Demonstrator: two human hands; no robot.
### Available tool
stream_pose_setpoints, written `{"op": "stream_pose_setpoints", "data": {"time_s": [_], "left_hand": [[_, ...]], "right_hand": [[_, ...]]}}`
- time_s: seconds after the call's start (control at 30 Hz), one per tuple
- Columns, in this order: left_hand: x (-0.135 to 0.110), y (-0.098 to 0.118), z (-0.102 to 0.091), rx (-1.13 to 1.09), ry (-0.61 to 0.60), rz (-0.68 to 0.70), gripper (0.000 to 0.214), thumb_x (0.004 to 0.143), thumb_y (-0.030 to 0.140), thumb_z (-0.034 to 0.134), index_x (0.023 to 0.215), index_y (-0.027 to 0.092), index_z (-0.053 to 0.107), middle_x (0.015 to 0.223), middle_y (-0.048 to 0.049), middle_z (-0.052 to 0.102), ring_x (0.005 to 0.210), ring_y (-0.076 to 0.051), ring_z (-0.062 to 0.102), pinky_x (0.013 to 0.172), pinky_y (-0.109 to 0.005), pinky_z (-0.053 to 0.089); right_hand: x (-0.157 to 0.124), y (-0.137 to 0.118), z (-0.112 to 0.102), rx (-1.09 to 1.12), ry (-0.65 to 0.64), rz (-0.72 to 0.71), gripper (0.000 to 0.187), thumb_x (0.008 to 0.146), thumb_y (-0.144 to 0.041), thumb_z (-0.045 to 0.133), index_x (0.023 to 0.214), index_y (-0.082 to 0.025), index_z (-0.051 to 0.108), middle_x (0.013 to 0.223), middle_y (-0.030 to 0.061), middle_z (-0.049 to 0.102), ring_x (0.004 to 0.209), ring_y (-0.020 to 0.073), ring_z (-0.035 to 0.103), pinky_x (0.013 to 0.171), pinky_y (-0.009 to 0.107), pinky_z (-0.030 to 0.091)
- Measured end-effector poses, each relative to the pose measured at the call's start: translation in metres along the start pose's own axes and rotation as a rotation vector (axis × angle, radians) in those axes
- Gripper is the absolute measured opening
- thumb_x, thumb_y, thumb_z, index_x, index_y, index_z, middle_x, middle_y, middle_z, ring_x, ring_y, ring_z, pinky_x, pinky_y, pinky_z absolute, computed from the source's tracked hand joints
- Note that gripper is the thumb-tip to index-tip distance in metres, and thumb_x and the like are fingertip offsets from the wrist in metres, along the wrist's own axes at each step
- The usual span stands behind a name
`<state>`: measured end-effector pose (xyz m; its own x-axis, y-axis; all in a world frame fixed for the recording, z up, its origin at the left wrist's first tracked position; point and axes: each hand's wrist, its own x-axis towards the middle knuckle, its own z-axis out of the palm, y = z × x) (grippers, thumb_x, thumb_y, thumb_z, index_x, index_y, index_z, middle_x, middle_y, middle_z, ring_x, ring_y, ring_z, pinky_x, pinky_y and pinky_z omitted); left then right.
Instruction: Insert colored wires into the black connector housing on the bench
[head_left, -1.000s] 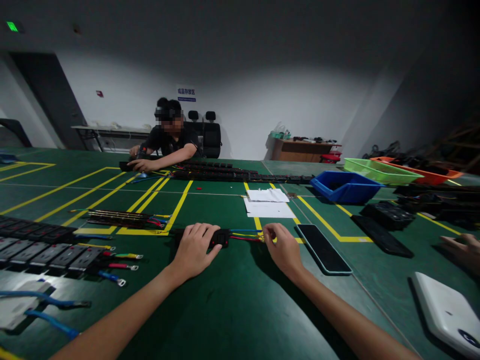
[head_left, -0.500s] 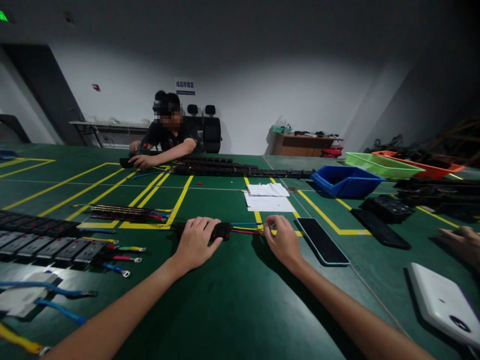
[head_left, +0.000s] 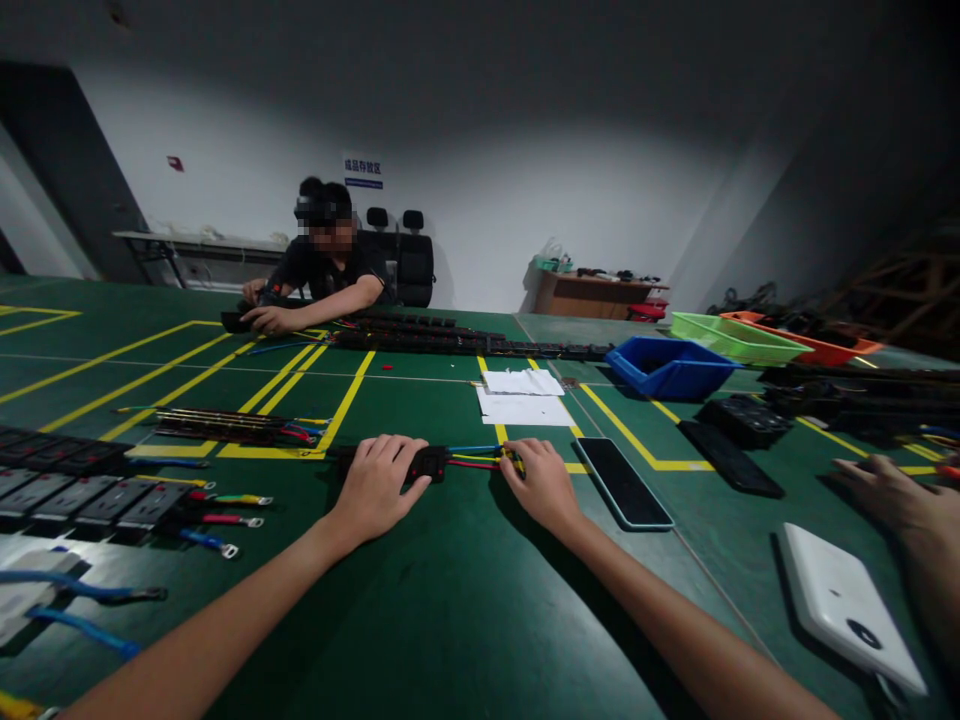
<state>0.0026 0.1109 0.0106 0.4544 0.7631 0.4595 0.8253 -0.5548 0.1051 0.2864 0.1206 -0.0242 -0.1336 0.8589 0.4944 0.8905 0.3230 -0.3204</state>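
Observation:
Fingers of my left hand (head_left: 381, 492) curl over a black socket block (head_left: 430, 464) lying on the green table, covering most of it. Blue, yellow and red wires (head_left: 471, 460) run from the block's right end. My right hand (head_left: 541, 484) is closed on the far ends of these wires, whose tips are partly hidden by its fingers. Beyond the right hand lie white paper sheets (head_left: 525, 410), and a dark-screened phone (head_left: 626, 484) is to its right.
Rows of socket strips (head_left: 112, 500) with ring-ended wires lie at left, near a wire bundle (head_left: 225, 424). Blue (head_left: 667, 368) and green bins (head_left: 739, 338) stand at right, with a white device (head_left: 844, 605) nearer. Another person's hand (head_left: 900, 500) reaches in; a co-worker (head_left: 330, 260) sits opposite.
The view has shifted slightly, sliding the scene left. My right hand has moved a little closer to the block along the wires. The other person's hand at right shows further into view.

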Motion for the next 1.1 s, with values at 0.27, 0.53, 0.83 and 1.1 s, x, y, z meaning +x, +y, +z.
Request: {"op": "stream_pose_setpoints", "data": {"time_s": [0.27, 0.53, 0.83, 1.1], "left_hand": [[0.0, 0.0, 0.001, 0.004, 0.006, 0.002, 0.04, 0.093, 0.04, 0.056, 0.129, 0.022, 0.056, 0.119, -0.0099, 0.065, 0.109, -0.028, 0.057, 0.095, -0.047, 0.041], [0.0, 0.0, 0.001, 0.018, -0.002, 0.009, 0.039, 0.094, 0.039, 0.056, 0.129, 0.021, 0.055, 0.12, -0.0097, 0.064, 0.11, -0.028, 0.056, 0.096, -0.047, 0.04], [0.0, 0.0, 0.0, 0.017, -0.002, 0.007, 0.039, 0.094, 0.039, 0.056, 0.129, 0.021, 0.055, 0.12, -0.0096, 0.064, 0.11, -0.028, 0.056, 0.095, -0.047, 0.04], [0.0, 0.001, -0.001, 0.007, 0.0, 0.004, 0.04, 0.093, 0.038, 0.057, 0.13, 0.022, 0.055, 0.12, -0.0088, 0.065, 0.111, -0.028, 0.057, 0.096, -0.046, 0.041]], "right_hand": [[-0.001, -0.001, -0.005, 0.174, 0.172, -0.077, 0.032, 0.092, -0.026, 0.052, 0.121, -0.021, 0.066, 0.114, 0.0121, 0.067, 0.108, 0.0272, 0.06, 0.095, 0.044, 0.051], [-0.01, -0.01, -0.011, 0.235, 0.233, -0.292, 0.05, 0.091, -0.02, 0.051, 0.141, -0.024, 0.054, 0.134, 0.0137, 0.058, 0.126, 0.0276, 0.054, 0.104, 0.047, 0.049], [-0.003, -0.004, -0.005, 0.096, 0.098, -0.101, 0.045, 0.092, -0.032, 0.054, 0.135, -0.02, 0.058, 0.129, 0.0134, 0.064, 0.118, 0.0291, 0.057, 0.099, 0.045, 0.046], [-0.003, -0.011, -0.005, -0.073, -0.063, 0.0, 0.043, 0.097, -0.042, 0.051, 0.131, -0.018, 0.061, 0.119, 0.0132, 0.069, 0.11, 0.0297, 0.058, 0.092, 0.043, 0.043]]}}
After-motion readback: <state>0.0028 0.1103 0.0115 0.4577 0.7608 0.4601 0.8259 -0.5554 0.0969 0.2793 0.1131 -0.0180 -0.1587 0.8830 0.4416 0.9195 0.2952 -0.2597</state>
